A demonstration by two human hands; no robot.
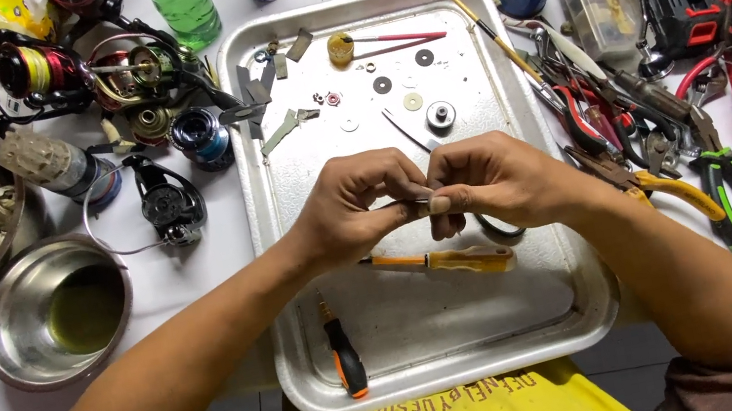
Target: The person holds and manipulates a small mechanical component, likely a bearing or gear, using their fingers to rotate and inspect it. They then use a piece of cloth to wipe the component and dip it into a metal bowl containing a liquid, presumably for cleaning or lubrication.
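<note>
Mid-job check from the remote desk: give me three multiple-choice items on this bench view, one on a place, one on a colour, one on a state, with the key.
1. Where does the yellow-handled screwdriver lie?
A. in the metal tray, just below the hands
B. in the steel bowl
C. on the table right of the tray

2. What colour is the grip of the small screwdriver near the tray's front edge?
A. blue and white
B. black and orange
C. all green

3. How do the left hand and right hand stand?
A. flat on the table, apart
B. both gripping pliers
C. raised together over the tray, fingertips pinching a small thin part

Key: 1 A, it rests on the tray floor under the hands. 2 B, black handle with orange bands. 3 C, the fingertips meet on the small part.
</note>
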